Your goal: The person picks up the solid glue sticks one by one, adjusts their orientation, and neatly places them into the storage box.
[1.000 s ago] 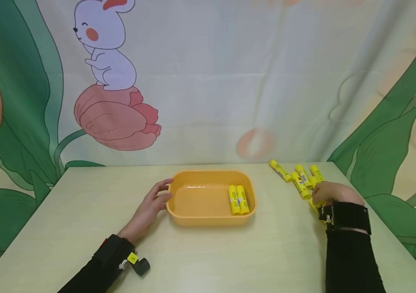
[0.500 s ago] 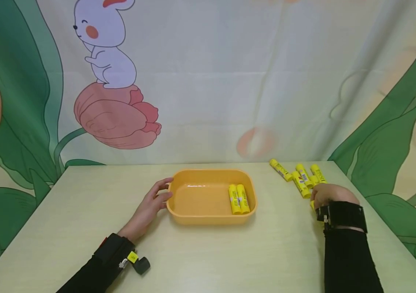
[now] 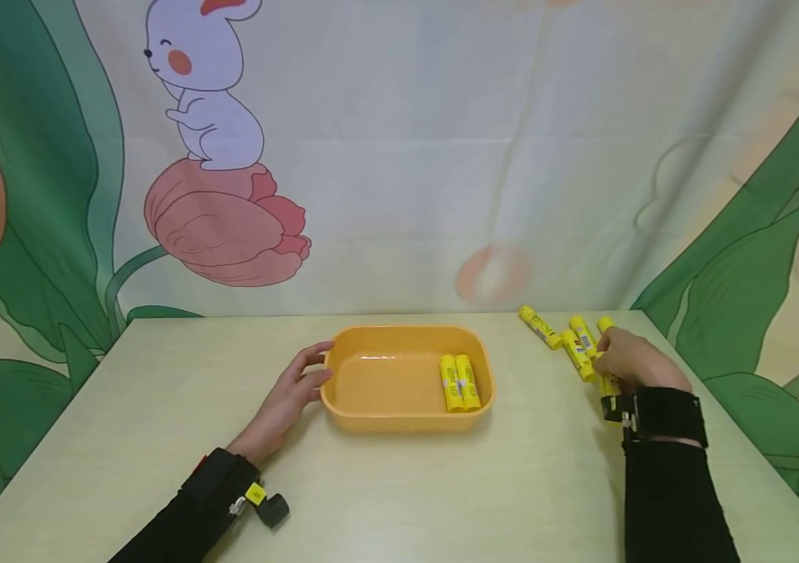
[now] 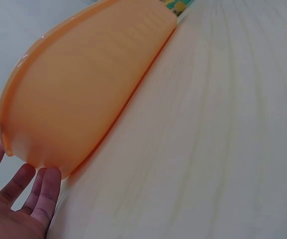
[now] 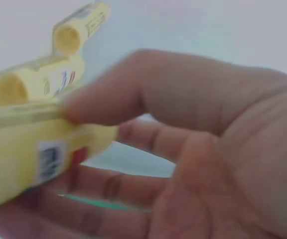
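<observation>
My left hand (image 3: 288,400) touches the left end of an orange plastic tray (image 3: 399,423). In the left wrist view its fairly straight fingers (image 4: 50,191) rest against the tray's outer end wall. Far right, my right hand (image 3: 639,361) pinches a yellow glue stick (image 5: 21,154), thumb on top and fingers below; in the head view the hand partly covers it. Two glue sticks (image 3: 451,383) lie side by side at the tray's right end. Several more glue sticks (image 3: 578,356) lie loosely beside and beyond my right hand, some partly hidden by it.
One glue stick (image 3: 540,327) lies apart, nearer the table's back edge. The pale table (image 3: 442,500) extends in front of the tray. A printed curtain (image 3: 399,180) with a rabbit and flowers hangs directly behind the table.
My right hand has shifted slightly and turned, and a glue stick now shows under its fingers, lifting among the pile. The left hand and the tray have stayed put.
</observation>
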A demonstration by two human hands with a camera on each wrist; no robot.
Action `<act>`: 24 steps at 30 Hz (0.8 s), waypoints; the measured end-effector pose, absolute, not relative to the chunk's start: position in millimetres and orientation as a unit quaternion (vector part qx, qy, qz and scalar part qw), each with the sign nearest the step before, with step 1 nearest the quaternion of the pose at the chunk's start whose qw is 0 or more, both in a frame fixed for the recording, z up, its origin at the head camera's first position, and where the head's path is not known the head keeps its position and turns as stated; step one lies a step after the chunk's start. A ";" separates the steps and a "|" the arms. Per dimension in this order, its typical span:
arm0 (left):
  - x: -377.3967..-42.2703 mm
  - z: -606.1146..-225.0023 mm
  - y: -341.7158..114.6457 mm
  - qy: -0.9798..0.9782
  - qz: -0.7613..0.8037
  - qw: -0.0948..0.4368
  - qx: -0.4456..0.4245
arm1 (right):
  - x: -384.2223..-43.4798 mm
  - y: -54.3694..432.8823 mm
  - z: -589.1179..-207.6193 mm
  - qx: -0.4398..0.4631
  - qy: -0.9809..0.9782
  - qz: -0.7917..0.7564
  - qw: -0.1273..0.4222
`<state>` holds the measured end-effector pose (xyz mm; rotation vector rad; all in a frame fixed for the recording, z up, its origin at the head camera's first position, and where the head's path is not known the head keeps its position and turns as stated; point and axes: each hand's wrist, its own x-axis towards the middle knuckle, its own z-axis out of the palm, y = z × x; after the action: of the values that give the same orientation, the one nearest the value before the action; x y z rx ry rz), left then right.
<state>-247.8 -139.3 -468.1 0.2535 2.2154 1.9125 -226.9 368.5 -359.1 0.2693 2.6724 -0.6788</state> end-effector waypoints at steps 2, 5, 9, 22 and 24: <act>-248.0 -468.3 -139.7 0.748 0.649 0.103 0.087 | -227.7 365.0 -358.4 0.095 0.946 -0.261 0.166; -247.8 -468.4 -140.2 0.747 0.651 0.105 0.087 | -230.1 357.6 -356.8 0.092 0.945 -0.282 0.136; -247.7 -467.9 -140.7 0.747 0.650 0.105 0.086 | -235.0 346.6 -354.0 0.075 0.953 -0.277 0.099; -248.7 -466.2 -139.4 0.747 0.651 0.103 0.086 | -240.2 314.2 -347.9 0.003 0.954 -0.294 0.064; -249.1 -466.0 -139.1 0.748 0.651 0.103 0.084 | -240.6 309.8 -347.4 -0.009 0.954 -0.295 0.061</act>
<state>-249.1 -139.1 -466.0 0.2488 2.2062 1.9205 -240.6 309.8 -347.4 -0.0274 2.8852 -0.8910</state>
